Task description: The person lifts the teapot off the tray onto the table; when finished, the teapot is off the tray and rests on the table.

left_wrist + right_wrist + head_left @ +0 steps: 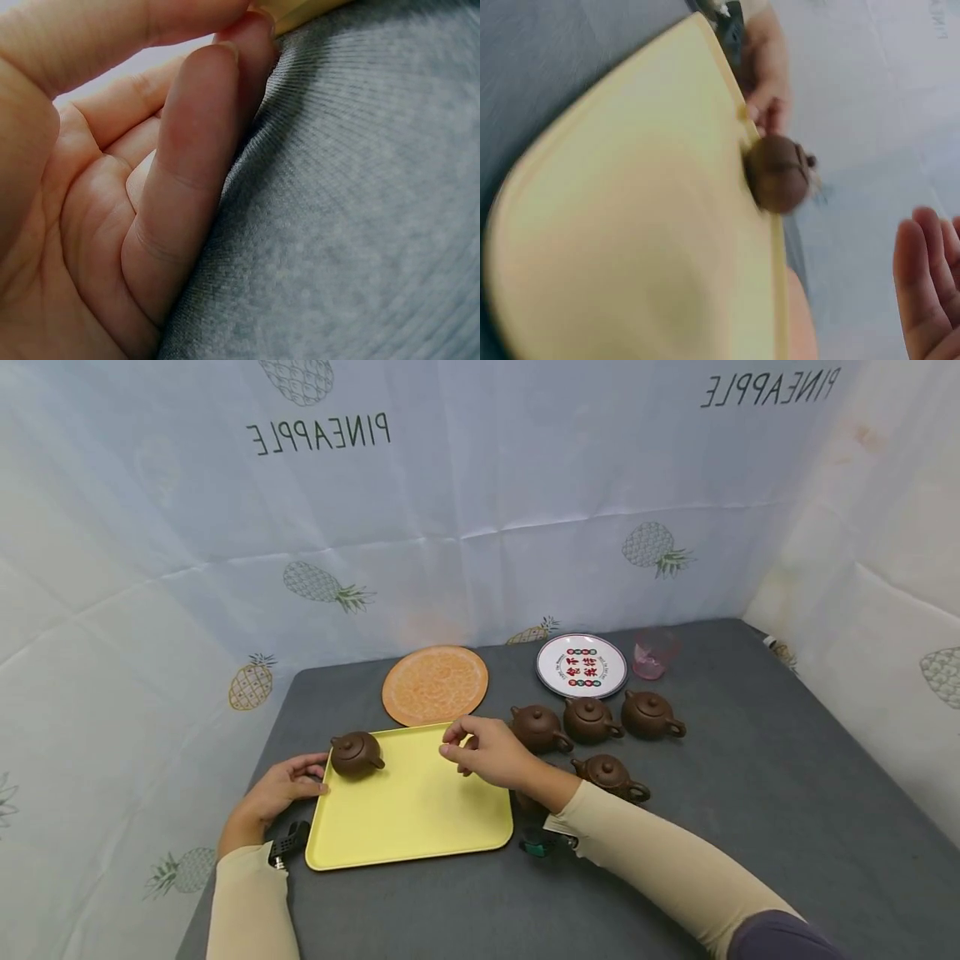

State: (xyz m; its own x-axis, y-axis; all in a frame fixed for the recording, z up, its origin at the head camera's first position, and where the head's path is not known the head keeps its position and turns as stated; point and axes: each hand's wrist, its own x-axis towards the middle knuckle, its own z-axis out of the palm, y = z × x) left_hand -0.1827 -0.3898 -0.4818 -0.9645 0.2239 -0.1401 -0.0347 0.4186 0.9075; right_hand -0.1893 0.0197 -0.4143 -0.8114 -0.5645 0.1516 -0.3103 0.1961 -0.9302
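A brown teapot (356, 755) stands in the far left corner of a yellow tray (408, 827). At the tray's left rim, beside that teapot, my left hand (288, 785) holds the edge with thumb and fingertips; the left wrist view shows its fingers (180, 150) reaching to a yellow corner. My right hand (487, 752) hovers over the tray's right part, fingers loosely bent and nothing between them. Right of it sit more brown teapots: one (537, 728), another (588, 720), a third (651, 715) and a nearer one (609, 775). My right wrist partly hides a further teapot.
Behind the tray lies a round orange mat (435, 685). A white plate (582, 666) with printed characters is at the back, with a pink clear cup (652, 653) to its right. Pineapple-print curtains (450, 477) enclose the grey tabletop (750, 777).
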